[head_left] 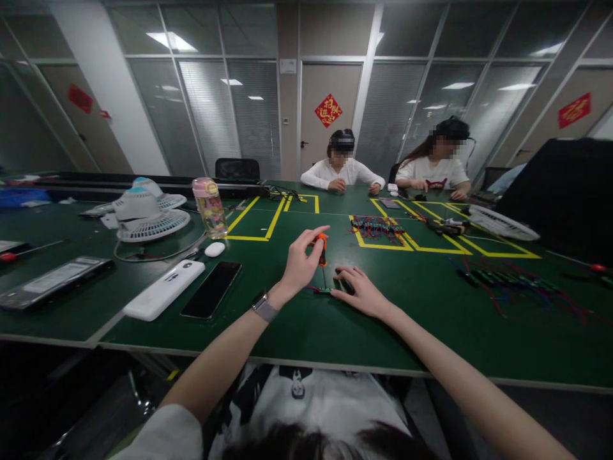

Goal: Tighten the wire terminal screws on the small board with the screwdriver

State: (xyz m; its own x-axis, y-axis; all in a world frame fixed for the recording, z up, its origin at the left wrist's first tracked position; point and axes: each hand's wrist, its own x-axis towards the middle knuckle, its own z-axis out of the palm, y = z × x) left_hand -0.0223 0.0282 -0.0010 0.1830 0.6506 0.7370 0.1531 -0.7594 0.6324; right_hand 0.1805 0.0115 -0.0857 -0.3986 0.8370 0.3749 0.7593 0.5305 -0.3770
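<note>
Head view: the left hand [301, 263] is pinched shut on the orange handle of the screwdriver [324, 248]. The tool stands upright just right of that hand, with its tip down on a small wired board [324, 291] on the green table [431, 332]. The right hand [363, 292] lies flat with its fingers spread, fingertips on a black part [343, 283] beside the board. A dark phone [211, 289] lies well left of the left hand.
</note>
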